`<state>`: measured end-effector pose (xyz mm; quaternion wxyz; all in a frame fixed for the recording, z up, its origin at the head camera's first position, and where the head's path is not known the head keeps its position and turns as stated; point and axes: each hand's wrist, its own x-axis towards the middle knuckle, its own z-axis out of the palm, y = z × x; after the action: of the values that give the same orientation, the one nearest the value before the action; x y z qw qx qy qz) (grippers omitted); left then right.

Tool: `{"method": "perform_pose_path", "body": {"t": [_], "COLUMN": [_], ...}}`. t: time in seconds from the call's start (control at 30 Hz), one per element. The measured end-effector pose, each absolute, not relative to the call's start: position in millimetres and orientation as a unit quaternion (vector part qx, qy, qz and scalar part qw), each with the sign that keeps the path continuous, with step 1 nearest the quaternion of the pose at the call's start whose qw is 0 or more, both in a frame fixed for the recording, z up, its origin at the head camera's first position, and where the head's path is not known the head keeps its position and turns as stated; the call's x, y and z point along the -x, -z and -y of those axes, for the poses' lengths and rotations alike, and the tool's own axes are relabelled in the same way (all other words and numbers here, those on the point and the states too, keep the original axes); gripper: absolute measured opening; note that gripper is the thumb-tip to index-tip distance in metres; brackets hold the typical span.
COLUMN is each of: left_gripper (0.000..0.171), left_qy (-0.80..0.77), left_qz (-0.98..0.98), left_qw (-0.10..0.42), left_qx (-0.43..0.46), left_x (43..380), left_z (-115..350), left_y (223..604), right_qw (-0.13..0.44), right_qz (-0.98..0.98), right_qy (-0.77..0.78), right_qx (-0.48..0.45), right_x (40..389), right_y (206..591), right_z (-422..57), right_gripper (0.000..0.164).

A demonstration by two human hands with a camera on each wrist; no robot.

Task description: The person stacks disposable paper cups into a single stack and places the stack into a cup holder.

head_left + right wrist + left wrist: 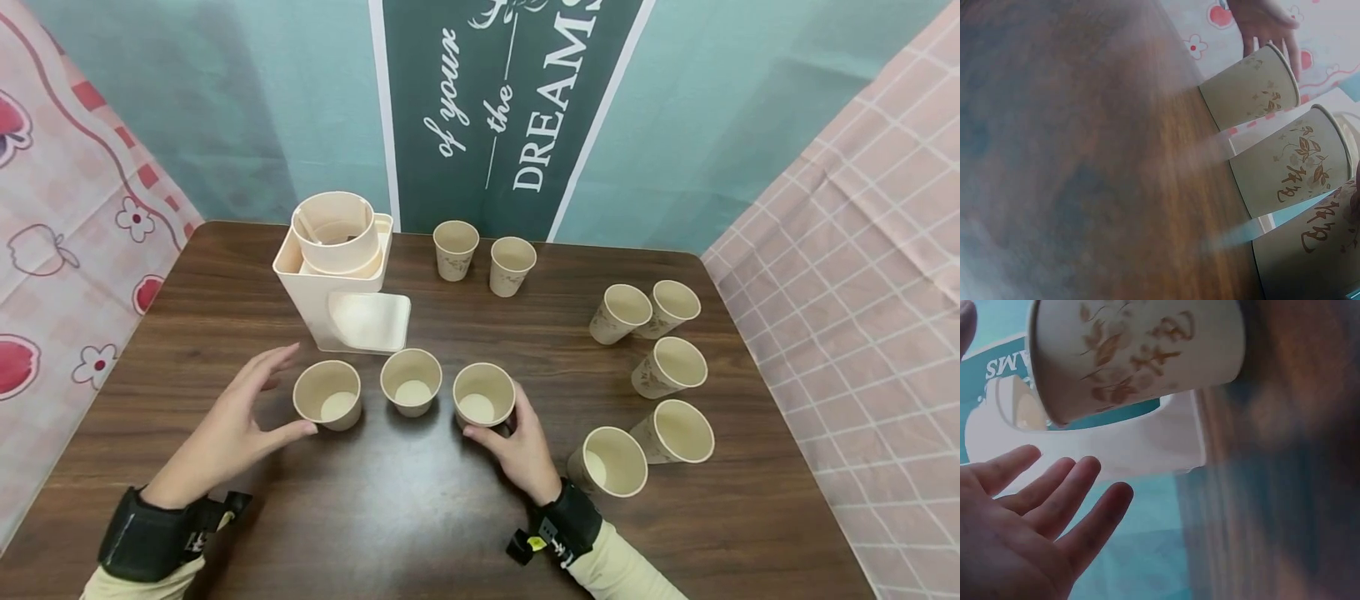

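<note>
Three upright paper cups stand in a row before me: a left cup (327, 395), a middle cup (412, 382) and a right cup (483, 394). My right hand (522, 443) holds the right cup, its thumb across the near side and its fingers along the right side. Beside the left cup, my left hand (238, 418) is spread with thumb and fingers apart. In the left wrist view, a gap shows between those fingers (1079, 494) and the cup (1141, 350), which bears a brown leaf print. The right wrist view shows the middle cup (1294, 162) between its neighbours.
A white cup holder or dispenser (300, 300) with a round ring on top stands behind the left cup. Two paper cups (455, 250) are at the back edge. Several more cups (670, 367) stand at the right of the dark wooden table (360, 508). Printed cloths surround it.
</note>
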<state>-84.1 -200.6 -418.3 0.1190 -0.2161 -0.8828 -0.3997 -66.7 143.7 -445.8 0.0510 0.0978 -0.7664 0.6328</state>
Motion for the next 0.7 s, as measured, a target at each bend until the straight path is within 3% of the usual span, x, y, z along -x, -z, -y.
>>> {"method": "perform_pose_path", "body": {"t": [0.33,0.7], "left_gripper": [0.112,0.096], "left_qy": [0.474,0.505], "left_qz": [0.858,0.845], "left_qw": [0.093,0.097], "left_qx": [0.173,0.15], "left_x": [78.2,77.3], "left_z": [181.5,183.9], "left_y": [447.2,456.1], "right_qw": [0.053,0.045], "right_qz": [0.769,0.767], "right_qy": [-0.63,-0.634], "right_qx": [-0.094,-0.092], "right_x": [66.9,66.1], "right_y": [445.3,443.9], "right_z": [-143.6,-143.5], "right_gripper": [0.076,0.076]}}
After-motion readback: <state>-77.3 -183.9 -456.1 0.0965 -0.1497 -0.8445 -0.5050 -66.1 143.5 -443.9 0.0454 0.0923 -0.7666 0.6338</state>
